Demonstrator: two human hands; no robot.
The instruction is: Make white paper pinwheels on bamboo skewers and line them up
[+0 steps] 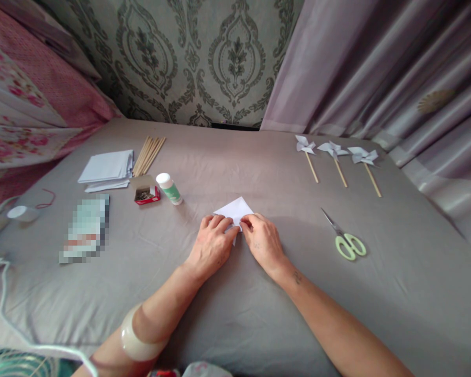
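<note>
A small white sheet of paper [237,208] lies on the grey cloth surface in front of me, one corner pointing away. My left hand [215,238] rests on its left side, fingers curled over the paper and thumb close to its near edge. On the right, my right hand [264,238] pinches the near right part of the sheet between thumb and forefinger. Both hands almost meet at the near edge, and they hide much of that side. A small flap of paper shows below the left thumb.
Left of me are a glue stick [169,189], a red box of small metal pieces [146,195], wooden sticks [149,156], stacked paper [107,167] and a blurred packet [85,228]. Scissors [343,238] lie to the right. Three paper pinwheels [333,150] lie farther back. A white cable [8,314] runs at left.
</note>
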